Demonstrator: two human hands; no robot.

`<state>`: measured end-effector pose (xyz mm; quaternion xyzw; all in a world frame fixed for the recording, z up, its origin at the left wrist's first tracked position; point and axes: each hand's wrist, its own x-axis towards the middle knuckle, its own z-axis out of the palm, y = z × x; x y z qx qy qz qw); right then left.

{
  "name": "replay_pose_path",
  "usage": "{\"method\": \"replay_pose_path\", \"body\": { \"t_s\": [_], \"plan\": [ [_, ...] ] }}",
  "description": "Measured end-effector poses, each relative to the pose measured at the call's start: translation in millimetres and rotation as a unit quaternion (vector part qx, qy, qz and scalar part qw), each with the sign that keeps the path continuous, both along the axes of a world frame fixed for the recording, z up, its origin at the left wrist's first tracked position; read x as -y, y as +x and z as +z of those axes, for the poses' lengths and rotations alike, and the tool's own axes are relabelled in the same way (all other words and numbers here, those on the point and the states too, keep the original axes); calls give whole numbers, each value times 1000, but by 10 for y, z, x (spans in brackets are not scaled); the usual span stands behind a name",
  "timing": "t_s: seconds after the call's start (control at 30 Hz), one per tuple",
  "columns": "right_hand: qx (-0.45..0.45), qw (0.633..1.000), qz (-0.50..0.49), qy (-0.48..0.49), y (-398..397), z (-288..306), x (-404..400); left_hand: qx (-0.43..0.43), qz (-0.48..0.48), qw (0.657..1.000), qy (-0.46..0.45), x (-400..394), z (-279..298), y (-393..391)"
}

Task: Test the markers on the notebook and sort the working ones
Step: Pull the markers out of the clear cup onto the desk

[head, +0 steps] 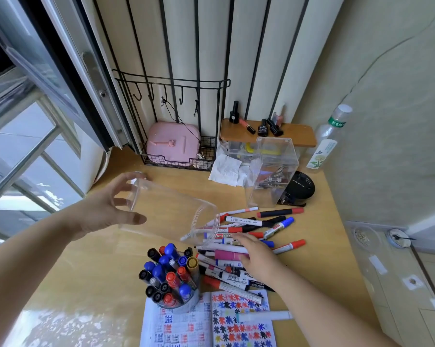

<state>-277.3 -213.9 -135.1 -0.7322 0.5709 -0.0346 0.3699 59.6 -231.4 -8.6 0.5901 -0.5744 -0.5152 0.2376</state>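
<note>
My left hand [106, 211] grips the base of a clear plastic jar [166, 211], tipped on its side with its mouth toward a loose pile of markers [251, 231] on the wooden desk [98, 266]. My right hand [256, 259] lies flat with straight fingers on the pile, touching a pink marker [227, 254]. A clear cup packed with upright markers [170, 274] stands on the open notebook [211, 319], whose pages are full of coloured test marks. A white marker [264, 316] lies across the right page.
A tall clear acrylic box [271, 171] stands behind the pile, beside a black round tin [300, 187]. A wire rack with a pink case [172, 144] sits at the back, with crumpled tissue [225, 170], a wooden-lidded organiser with nail polish [267, 132], and bottles [329, 136] at the right wall.
</note>
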Motion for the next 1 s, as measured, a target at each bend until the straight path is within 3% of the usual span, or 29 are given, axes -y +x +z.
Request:
{"method": "replay_pose_path", "body": {
  "t_s": [0.13, 0.27, 0.43, 0.57, 0.63, 0.7, 0.77, 0.8, 0.9, 1.0],
  "plan": [
    [26, 998, -48, -5, 65, 135, -23, -34, 34, 999, 20, -94, 5, 0],
    [168, 978, -118, 39, 213, 481, -94, -99, 78, 991, 39, -283, -56, -18],
    [230, 967, -97, 52, 434, 859, -211, -191, 127, 973, 38, -521, -82, -99],
    [272, 955, -115, 16, 568, 1160, -263, -205, 134, 969, 12, -705, -24, -91],
    [272, 957, -94, -21, 629, 1328, -272, -142, 141, 979, -30, -774, 0, -59],
    [250, 964, -56, -73, 727, 1499, -289, 16, 153, 983, -95, -828, 7, -12],
    [219, 966, -8, -139, 867, 1629, -342, 197, 136, 950, -201, -904, 28, 19],
    [206, 963, 23, -170, 961, 1678, -392, 242, 121, 933, -238, -960, 47, 27],
    [194, 952, 92, -216, 1204, 1698, -548, 284, 101, 916, -266, -1078, 82, -24],
    [220, 944, 123, -213, 1389, 1688, -684, 256, 169, 918, -252, -1177, 38, -7]
  ]
}}
